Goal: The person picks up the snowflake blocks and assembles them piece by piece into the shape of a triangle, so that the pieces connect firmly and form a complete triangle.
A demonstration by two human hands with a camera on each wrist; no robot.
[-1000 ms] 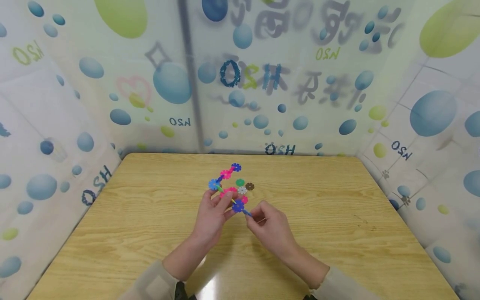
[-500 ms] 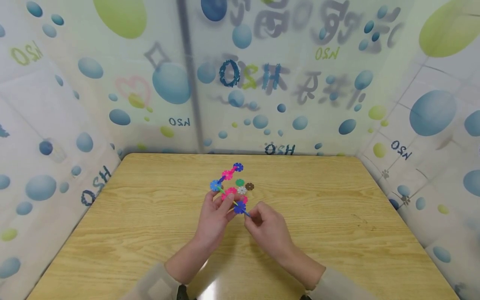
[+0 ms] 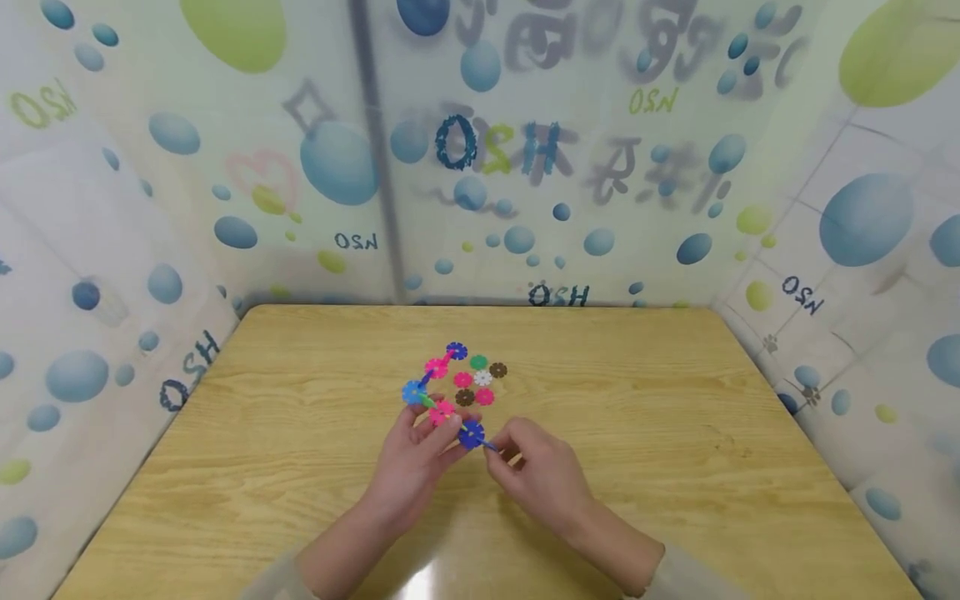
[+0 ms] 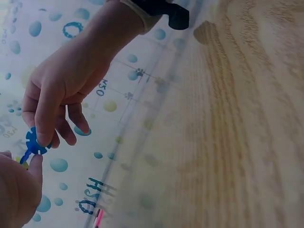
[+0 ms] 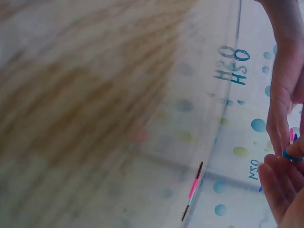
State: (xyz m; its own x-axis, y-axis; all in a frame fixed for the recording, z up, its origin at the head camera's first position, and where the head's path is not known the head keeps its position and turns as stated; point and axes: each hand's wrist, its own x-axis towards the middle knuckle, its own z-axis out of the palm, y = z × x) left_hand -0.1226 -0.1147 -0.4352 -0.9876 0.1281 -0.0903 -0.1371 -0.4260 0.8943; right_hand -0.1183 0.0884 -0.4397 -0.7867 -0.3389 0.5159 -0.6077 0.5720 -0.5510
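Observation:
A chain of slotted snowflake discs (image 3: 413, 392) is held above the table, bending from a dark blue disc at its far end through pink, light blue, green and yellow ones. My left hand (image 3: 411, 467) grips it between thumb and fingers, near a pink disc (image 3: 442, 412). Beyond that thumb sits a dark blue disc (image 3: 472, 434), and from it a blue disc seen edge-on (image 3: 488, 446) reaches my right hand (image 3: 542, 471), whose thumb and forefinger pinch it. In the left wrist view the right fingertips meet a blue disc (image 4: 33, 141).
Just beyond the hands lie several loose discs: green (image 3: 478, 362), white (image 3: 482, 378), two brown, one of them (image 3: 498, 369) farther right, and two pink, the nearer (image 3: 485, 397). The wooden table (image 3: 675, 400) runs back to patterned sheeting (image 3: 562, 208).
Both hands and the chain have come nearer to me and slightly left. Loose pink and brown discs that the chain and left hand covered now show. Both hands keep their hold.

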